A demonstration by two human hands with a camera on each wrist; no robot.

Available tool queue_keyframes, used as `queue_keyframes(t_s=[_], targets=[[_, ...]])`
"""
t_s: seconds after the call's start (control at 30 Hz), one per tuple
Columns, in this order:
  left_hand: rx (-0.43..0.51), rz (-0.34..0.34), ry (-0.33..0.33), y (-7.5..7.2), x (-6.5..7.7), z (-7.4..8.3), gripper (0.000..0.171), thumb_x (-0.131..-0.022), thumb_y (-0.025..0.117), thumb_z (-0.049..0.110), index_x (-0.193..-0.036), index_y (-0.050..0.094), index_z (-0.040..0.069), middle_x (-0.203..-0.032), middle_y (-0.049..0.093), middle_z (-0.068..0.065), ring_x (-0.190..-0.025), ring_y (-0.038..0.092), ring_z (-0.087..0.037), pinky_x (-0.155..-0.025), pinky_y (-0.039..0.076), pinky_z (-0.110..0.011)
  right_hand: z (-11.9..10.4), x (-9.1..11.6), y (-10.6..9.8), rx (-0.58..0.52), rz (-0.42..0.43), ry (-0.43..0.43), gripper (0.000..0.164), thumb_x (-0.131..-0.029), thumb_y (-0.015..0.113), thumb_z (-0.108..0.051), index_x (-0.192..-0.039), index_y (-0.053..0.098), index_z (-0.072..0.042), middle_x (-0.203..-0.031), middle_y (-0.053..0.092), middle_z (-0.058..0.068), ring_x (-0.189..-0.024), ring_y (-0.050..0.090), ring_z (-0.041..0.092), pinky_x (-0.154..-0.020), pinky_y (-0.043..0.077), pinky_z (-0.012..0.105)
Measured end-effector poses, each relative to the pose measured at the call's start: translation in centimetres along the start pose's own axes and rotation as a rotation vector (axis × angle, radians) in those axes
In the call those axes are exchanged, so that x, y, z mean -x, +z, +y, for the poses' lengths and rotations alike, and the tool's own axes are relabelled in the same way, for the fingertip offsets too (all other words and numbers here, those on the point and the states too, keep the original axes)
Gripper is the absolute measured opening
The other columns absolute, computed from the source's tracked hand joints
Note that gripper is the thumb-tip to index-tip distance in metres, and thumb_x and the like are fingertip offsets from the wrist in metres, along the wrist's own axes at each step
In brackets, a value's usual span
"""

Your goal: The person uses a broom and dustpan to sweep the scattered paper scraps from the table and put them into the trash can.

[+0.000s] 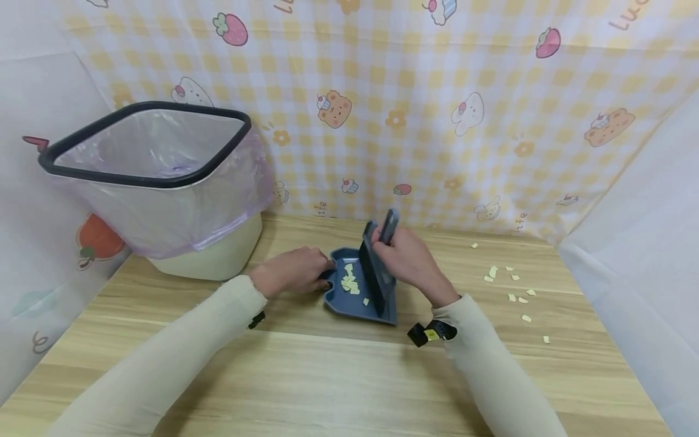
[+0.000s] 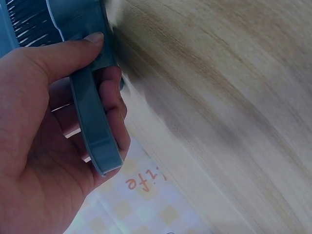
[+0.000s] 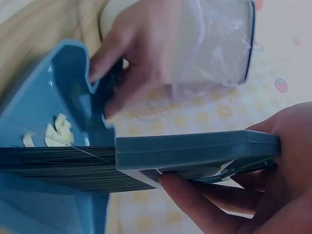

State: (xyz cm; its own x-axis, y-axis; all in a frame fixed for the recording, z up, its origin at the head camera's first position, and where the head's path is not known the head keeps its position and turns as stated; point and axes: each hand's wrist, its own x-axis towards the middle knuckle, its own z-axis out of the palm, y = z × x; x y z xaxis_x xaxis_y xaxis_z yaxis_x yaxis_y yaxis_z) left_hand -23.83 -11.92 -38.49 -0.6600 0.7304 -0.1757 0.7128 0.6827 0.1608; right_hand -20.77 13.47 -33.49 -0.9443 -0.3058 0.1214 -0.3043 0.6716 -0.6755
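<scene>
A blue dustpan (image 1: 341, 301) lies on the table, pale yellow paper scraps (image 1: 349, 280) gathered in it. My left hand (image 1: 295, 270) grips its handle (image 2: 95, 122); in the left wrist view the thumb presses on top and the fingers wrap beneath. My right hand (image 1: 406, 258) holds a blue hand brush (image 1: 377, 273) by its handle, upright over the pan. In the right wrist view the dark bristles (image 3: 73, 168) reach into the pan beside the scraps.
Several more paper scraps (image 1: 513, 297) are scattered on the wooden table (image 1: 327, 382) to the right. A cream bin (image 1: 218, 261) with a black rim and a clear purple-tinted liner stands at the back left. Behind hangs a yellow checked curtain (image 1: 426, 133).
</scene>
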Motion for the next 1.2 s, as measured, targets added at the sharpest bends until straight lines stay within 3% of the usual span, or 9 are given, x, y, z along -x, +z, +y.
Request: queue_keyframes(t_s=[0.2,0.5,0.8,1.2], targets=[[-0.002,-0.001,0.006,-0.1,0.2,0.1,0.023,-0.105,0.078,0.020,-0.122,0.077,0.005,-0.096,0.071,-0.004,-0.075,0.059,-0.015,-0.071,0.053,-0.034,1.5,1.1,-2.2,0.013,0.065,0.006,0.014,-0.107,0.056,-0.015,-0.095,0.062,-0.012,-0.068,0.051,0.000,-0.061,0.052,0.020,-0.063,0.043,0.038],[0.005,0.010,0.009,0.2,0.4,-0.1,0.025,-0.106,0.077,0.020,-0.123,0.076,0.003,-0.096,0.070,-0.003,-0.076,0.058,-0.015,-0.070,0.051,-0.034,3.3,3.1,-4.6,0.108,0.077,0.041,0.012,-0.104,0.054,-0.011,-0.092,0.059,-0.012,-0.064,0.047,-0.001,-0.056,0.048,0.020,-0.062,0.042,0.038],[0.027,0.031,0.023,0.4,0.5,-0.4,0.022,-0.106,0.076,0.021,-0.119,0.076,0.004,-0.091,0.066,0.000,-0.074,0.056,-0.014,-0.066,0.047,-0.031,4.0,4.1,-5.1,0.180,0.074,0.057,0.010,-0.101,0.054,-0.010,-0.093,0.060,-0.010,-0.064,0.050,-0.002,-0.055,0.051,0.019,-0.060,0.043,0.038],[0.059,0.064,0.050,-0.1,0.6,-0.1,0.023,-0.107,0.076,0.022,-0.119,0.075,0.002,-0.093,0.067,0.000,-0.076,0.056,-0.012,-0.067,0.047,-0.030,4.3,4.2,-5.3,0.194,0.063,0.095,0.009,-0.101,0.056,-0.012,-0.095,0.062,-0.011,-0.068,0.055,-0.002,-0.059,0.055,0.019,-0.060,0.044,0.037]])
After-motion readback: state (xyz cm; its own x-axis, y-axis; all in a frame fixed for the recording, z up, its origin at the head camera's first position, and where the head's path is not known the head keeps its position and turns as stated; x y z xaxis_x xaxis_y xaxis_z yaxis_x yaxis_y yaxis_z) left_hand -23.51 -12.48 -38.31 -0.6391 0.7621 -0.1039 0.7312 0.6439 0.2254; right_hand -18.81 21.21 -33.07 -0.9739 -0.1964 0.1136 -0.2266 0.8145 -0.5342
